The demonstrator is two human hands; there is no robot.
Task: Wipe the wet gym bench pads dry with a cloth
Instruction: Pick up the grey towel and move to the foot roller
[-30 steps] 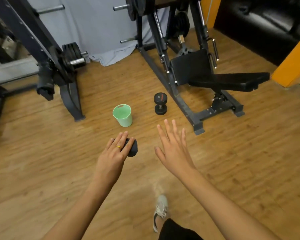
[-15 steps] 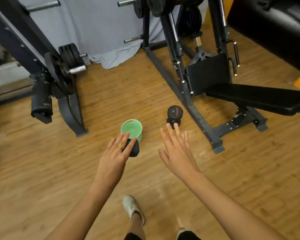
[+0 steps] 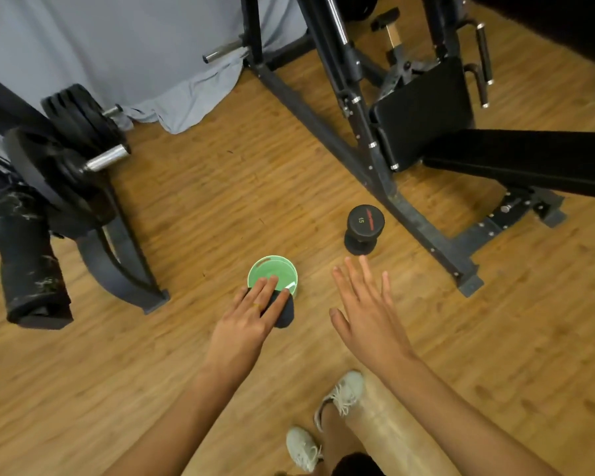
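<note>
My left hand (image 3: 246,319) holds a dark folded cloth (image 3: 284,312), with its fingers laid over the top just above the rim of a green bucket (image 3: 273,273) on the floor. My right hand (image 3: 366,316) hovers with fingers spread, empty, to the right of the bucket. The gym bench stands at the upper right: a black upright back pad (image 3: 423,111) and a long black seat pad (image 3: 529,159) running off the right edge. Both hands are well short of the pads.
A black 15 dumbbell (image 3: 364,228) stands on end between the bucket and the bench's steel frame (image 3: 402,214). A rack with weight plates (image 3: 66,149) and a wrapped roller fills the left. Grey drape hangs behind. My feet in pale shoes (image 3: 340,393) are on the wooden floor.
I have stepped forward; the bucket, dumbbell and bench are closer and lower in view. My left hand with the cloth now overlaps the bucket's rim. My right hand stays spread.
</note>
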